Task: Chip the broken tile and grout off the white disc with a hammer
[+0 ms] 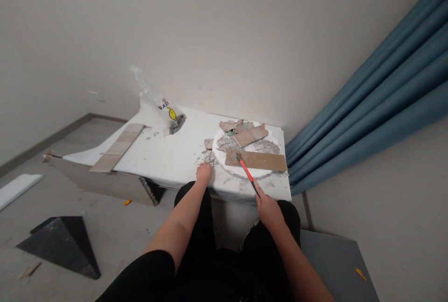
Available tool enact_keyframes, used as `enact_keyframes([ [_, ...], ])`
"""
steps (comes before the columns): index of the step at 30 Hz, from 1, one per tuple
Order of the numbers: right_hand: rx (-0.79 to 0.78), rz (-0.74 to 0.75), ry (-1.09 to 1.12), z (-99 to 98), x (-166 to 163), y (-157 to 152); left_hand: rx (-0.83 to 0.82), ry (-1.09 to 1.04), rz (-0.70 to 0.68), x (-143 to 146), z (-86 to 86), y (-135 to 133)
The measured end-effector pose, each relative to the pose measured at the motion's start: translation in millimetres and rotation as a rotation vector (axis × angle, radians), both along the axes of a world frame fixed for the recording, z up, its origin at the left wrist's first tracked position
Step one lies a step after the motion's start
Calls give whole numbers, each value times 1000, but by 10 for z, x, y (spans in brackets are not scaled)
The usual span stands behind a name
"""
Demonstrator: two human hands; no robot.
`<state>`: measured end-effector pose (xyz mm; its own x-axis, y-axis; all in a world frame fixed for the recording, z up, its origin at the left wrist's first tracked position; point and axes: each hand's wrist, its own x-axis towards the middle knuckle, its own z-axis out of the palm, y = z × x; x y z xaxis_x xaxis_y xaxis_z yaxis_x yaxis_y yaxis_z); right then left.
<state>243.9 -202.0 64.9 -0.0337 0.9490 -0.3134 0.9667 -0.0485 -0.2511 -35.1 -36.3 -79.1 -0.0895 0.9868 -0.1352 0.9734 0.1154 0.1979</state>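
Note:
My right hand (pixel 269 209) is closed round the black grip of a small hammer (pixel 248 171) with a red shaft. The hammer's dark head rests on or just over the left end of a flat brown strip (pixel 261 160). That strip lies across a round white board (pixel 228 169), with broken brown pieces (pixel 249 135) and grey crumbs behind it. My left hand (pixel 204 172) is closed near the front edge of the white-covered table (pixel 164 157), beside small loose fragments (pixel 207 156). Whatever its fingers hold, if anything, is hidden.
A clear plastic bag (pixel 163 110) with grey crumbs stands at the table's back. A long tan plank (pixel 121 147) lies at the left end. Dark folded sheet (pixel 65 243) sits on the floor. Blue curtain (pixel 371 87) hangs at right, above a grey surface (pixel 336 264).

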Motion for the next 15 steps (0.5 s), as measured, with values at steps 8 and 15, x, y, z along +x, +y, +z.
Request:
enact_keyframes([
  [8,17,50,-77,50,-154,77,53,-101,47,5,-11,11],
  [15,15,-17,73,146,-26,64,135,-312,114,-116,47,5],
])
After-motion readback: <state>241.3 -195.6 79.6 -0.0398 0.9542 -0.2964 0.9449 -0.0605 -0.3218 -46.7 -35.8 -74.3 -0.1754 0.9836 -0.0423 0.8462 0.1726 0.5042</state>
